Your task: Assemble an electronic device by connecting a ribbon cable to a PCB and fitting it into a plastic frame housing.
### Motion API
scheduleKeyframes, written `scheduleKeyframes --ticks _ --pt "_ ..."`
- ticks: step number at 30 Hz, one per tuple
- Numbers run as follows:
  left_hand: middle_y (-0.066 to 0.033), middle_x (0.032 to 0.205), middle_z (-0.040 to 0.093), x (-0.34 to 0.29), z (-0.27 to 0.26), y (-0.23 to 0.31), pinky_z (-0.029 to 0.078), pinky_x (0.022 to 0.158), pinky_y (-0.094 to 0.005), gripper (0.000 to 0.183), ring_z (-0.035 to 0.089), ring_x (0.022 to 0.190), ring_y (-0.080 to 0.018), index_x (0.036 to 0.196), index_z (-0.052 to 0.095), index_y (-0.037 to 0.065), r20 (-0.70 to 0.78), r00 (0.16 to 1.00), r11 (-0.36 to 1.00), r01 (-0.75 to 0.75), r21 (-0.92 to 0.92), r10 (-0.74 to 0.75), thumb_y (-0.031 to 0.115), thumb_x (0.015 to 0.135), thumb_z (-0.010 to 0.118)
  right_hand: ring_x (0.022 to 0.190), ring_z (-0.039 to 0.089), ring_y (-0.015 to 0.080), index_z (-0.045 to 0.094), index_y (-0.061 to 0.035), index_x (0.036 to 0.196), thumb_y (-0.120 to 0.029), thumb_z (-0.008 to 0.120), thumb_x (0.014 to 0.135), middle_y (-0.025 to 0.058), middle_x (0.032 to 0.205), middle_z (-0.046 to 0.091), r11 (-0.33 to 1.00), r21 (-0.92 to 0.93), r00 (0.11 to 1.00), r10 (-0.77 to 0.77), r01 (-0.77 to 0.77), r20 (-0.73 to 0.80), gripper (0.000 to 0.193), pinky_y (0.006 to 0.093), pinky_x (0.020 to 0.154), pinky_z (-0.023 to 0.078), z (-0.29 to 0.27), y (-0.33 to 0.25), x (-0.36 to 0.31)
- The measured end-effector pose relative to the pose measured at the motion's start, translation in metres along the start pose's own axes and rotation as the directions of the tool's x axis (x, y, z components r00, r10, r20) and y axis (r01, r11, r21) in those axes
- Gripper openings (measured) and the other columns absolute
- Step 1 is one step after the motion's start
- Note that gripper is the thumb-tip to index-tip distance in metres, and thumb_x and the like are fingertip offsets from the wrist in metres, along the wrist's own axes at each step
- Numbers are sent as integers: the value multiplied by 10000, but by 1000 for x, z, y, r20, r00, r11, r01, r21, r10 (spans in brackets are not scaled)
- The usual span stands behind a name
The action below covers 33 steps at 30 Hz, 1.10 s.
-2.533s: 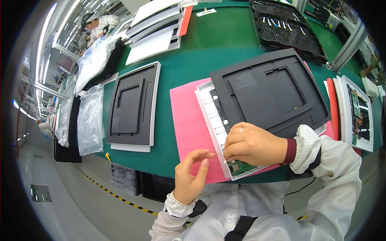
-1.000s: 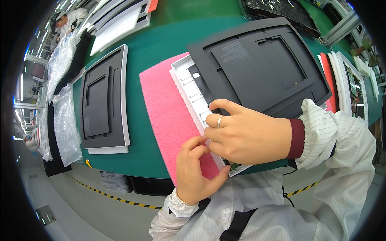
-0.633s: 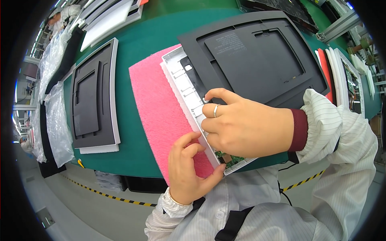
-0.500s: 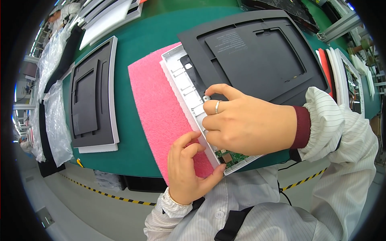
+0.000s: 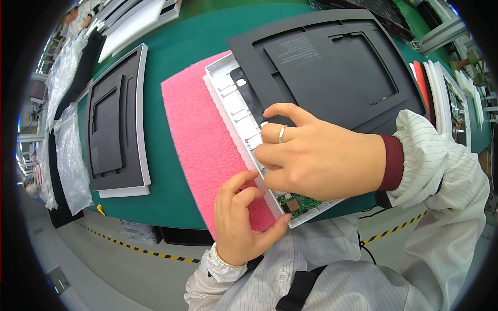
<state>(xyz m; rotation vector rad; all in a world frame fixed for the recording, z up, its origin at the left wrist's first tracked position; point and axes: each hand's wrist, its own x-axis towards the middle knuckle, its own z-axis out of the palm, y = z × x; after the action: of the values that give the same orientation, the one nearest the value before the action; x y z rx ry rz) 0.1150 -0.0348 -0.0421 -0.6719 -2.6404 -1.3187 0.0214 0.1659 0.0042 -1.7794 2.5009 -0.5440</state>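
A white device frame [image 5: 226, 89] lies tilted on pink foam [image 5: 189, 129], with a dark grey back cover [image 5: 332, 67] over much of it. Inside the frame runs a black strip [image 5: 248, 96]; a green circuit board [image 5: 303, 203] shows at the near corner. My right hand [image 5: 321, 153] bends over the frame, index finger and thumb side closed near the strip's lower end. A small pale round bit shows at those fingertips, mostly hidden. With curled fingers and thumb against the frame's near left edge, my left hand [image 5: 238, 220] holds it.
A second dark panel with a white rim [image 5: 142, 119] lies on the green table mat [image 5: 158, 171] to the left. Clear plastic bags [image 5: 72, 155] hang beyond it. White panels [image 5: 140, 31] are stacked at the far left; upright boards and sheets [image 5: 436, 96] stand at right.
My right hand has shifted slightly left, covering more of the small round bit. The left hand keeps its place on the frame edge. The whole view has moved a little.
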Motion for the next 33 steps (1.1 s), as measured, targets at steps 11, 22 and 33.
scheduleKeyframes --ticks 11,22,33 --pt "-230 1242 525 -2 0 0 476 845 -413 583 553 1055 -358 1073 515 23 8 1000 1000 1 6 -1 172 623 853 988 505 237 673 -61 741 -190 649 712 48 892 529 993 -83 995 91 -88 33 135 508 1070 324 3 -12 1" --pt "-244 1277 498 1 0 -1 479 855 -416 597 551 1073 -355 1094 529 16 28 999 999 -24 25 23 178 623 859 949 532 239 687 -75 642 -173 657 686 56 838 544 986 -5 984 169 -169 55 112 480 1039 356 1 -13 8" --pt "-245 1271 482 0 1 -1 488 828 -399 571 557 1056 -345 1075 544 8 11 1000 1000 -26 17 26 164 625 859 1029 581 228 737 -113 780 -262 713 756 63 912 669 983 -106 965 171 -152 200 154 386 1019 340 -5 -11 14"
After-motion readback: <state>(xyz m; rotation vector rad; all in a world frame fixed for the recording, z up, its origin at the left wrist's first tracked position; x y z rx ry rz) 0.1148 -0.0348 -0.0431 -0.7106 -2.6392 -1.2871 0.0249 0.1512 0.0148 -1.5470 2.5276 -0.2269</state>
